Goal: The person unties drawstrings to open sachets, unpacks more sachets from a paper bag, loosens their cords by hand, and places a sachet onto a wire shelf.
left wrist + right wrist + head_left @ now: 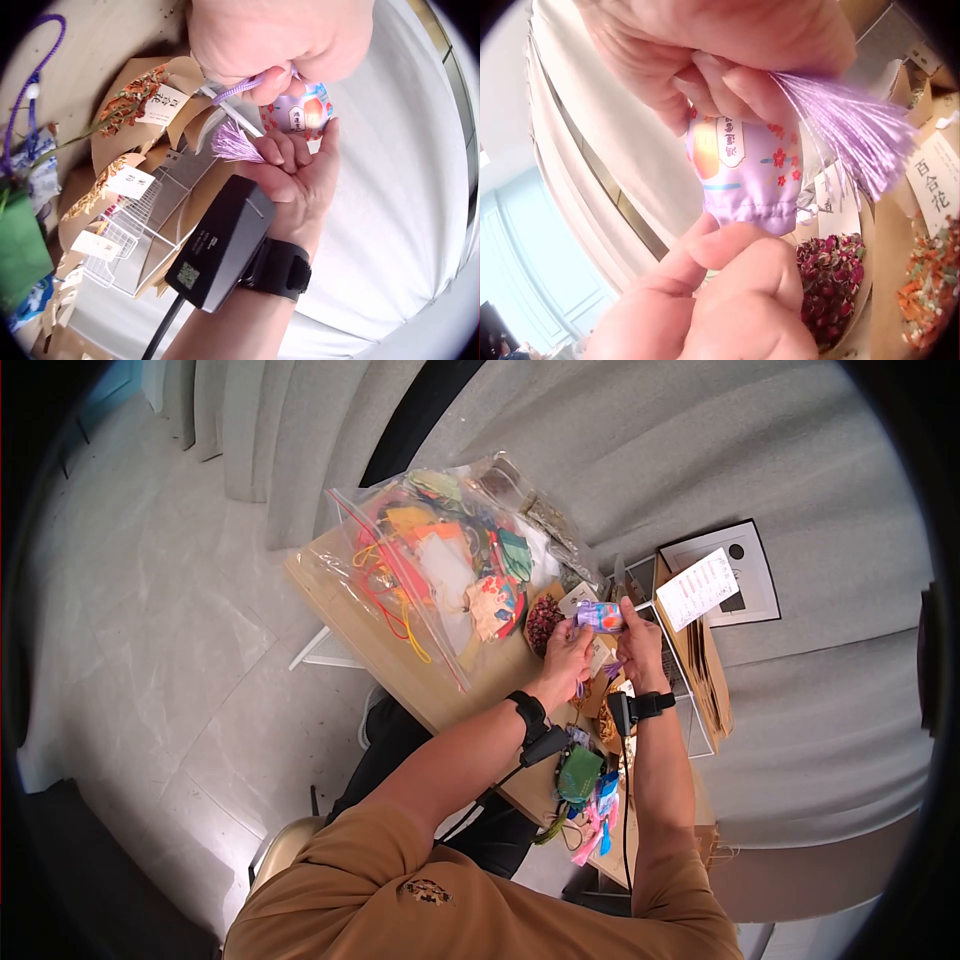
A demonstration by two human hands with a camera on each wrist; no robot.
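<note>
From the head view, both hands, left hand (pixel 568 652) and right hand (pixel 638 650), pinch a lilac drawstring sachet (pixel 601 617) above the tabletop's (pixel 350 615) far edge; the left wrist view shows its purple tassel (pixel 236 143) against the right palm; the right wrist view shows dried rosebuds (pixel 832 289) below it.

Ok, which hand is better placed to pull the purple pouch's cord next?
Left, probably. The left hand already pinches the purple cord by the gathered mouth of the purple pouch. The right hand grips the pouch's other end along with the tassel, so it can steady it.
</note>
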